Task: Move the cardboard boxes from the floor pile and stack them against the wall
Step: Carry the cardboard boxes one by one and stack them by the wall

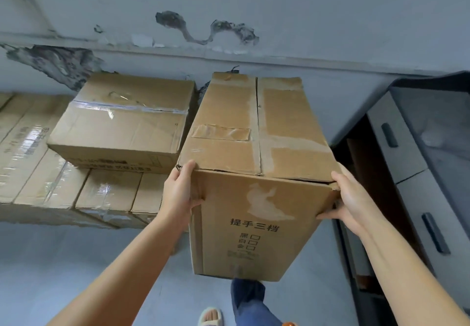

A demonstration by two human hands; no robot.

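A long brown cardboard box with printed characters on its near end is held up off the floor, its far end reaching toward the wall. My left hand grips its near left corner, thumb on the front face. My right hand grips the near right corner. To its left, a taped box lies on top of a row of flat taped boxes stacked along the wall.
A grey cabinet with drawers and dark handles stands at the right, close beside the held box. The wall shows peeled dark patches. Grey floor spreads below; my leg and slippered foot are under the box.
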